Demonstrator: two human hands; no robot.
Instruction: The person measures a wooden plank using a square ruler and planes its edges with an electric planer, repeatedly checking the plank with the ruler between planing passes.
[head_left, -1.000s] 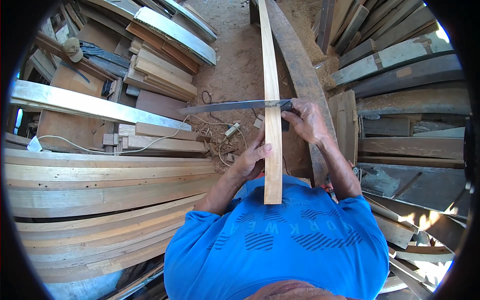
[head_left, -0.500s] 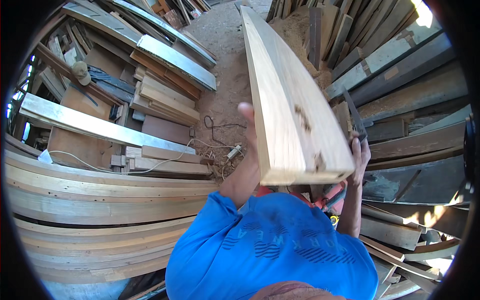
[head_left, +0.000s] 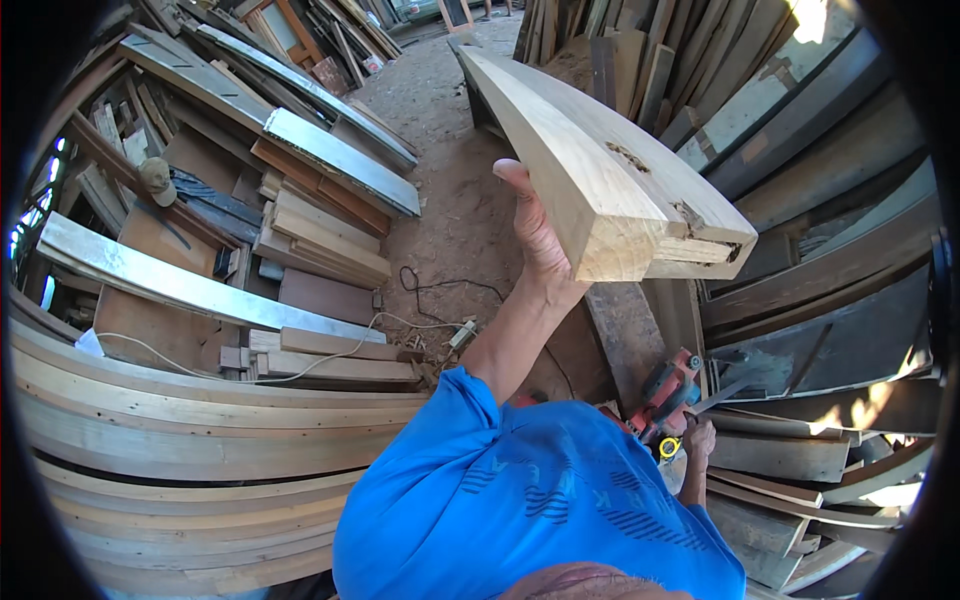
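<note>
A thick pale wooden board point(head_left: 610, 160) slants away from me, its near end raised and its far end low. Knots and a rough dark hollow mark its near end. My left hand point(head_left: 545, 235) supports it from the left and below, thumb up along its side; the other fingers are hidden under the wood. Lower right, away from the board, my right hand point(head_left: 699, 440) is closed around the end of a thin grey metal blade point(head_left: 728, 390) with a dark end. Close to that hand is a red power tool point(head_left: 668, 392).
Beside the red tool shows a yellow ring-shaped thing point(head_left: 670, 448). Stacked planks point(head_left: 200, 430) fill the left, with a white cable point(head_left: 300, 372) across them. A power strip point(head_left: 463, 334) lies on the dusty floor. More boards point(head_left: 815, 285) line the right.
The board's near end has swung up and right, showing its end face. My right hand has left the board and dropped lower right with the metal blade. My left hand has risen with the board.
</note>
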